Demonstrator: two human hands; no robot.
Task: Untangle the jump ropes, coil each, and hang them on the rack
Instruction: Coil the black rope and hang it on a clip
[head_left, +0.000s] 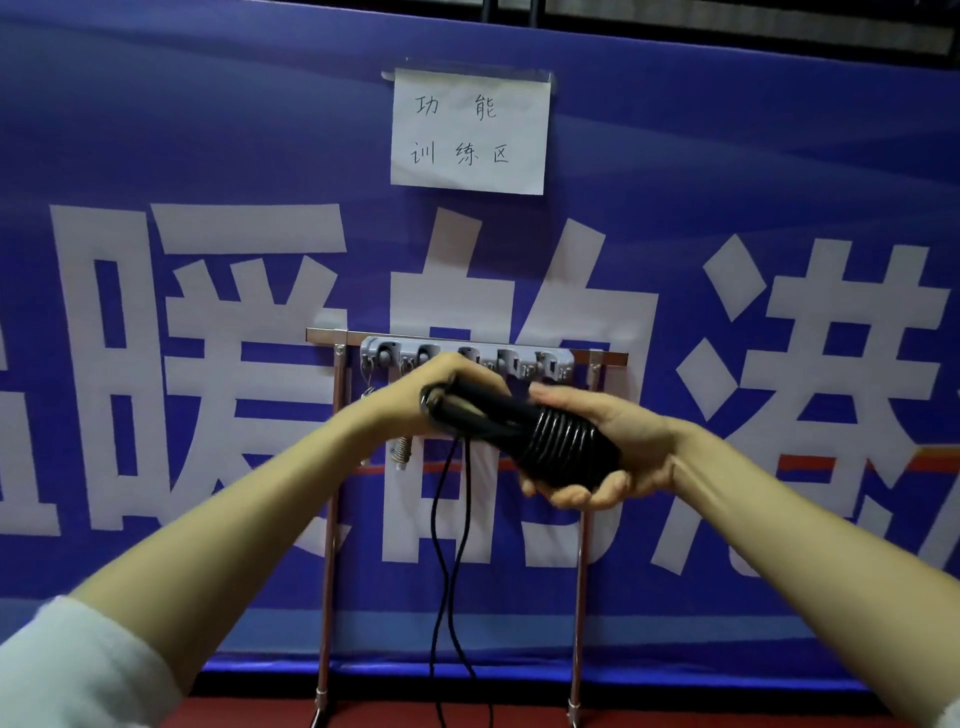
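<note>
White sleeve at near left, cut off by the frame edge.

Left hand: its fingers are curled round the upper end of the black jump rope, where the handles lie together and a bend of cord shows. It probably anchors the bundle while the cord is wound on. Fingertips are hidden on the far side.

Loose cord: two strands drop from under the left hand to the red floor and run out of frame. The coiling is judged unfinished, with the free length left hanging so it can feed in.

The rope is held level with the hooks, just in front of the rack.

Right hand: it cups the wrapped end from beneath, fingers curled up under the tight turns and thumb over the top. This grip likely keeps the wraps from slipping.

Behind the hands, a grey hook strip sits on the rack's top bar, its middle hooks blocked by the hands. A pale spring-like piece hangs below it; what it is cannot be told. The paper sign and blue banner are farther back.
</note>
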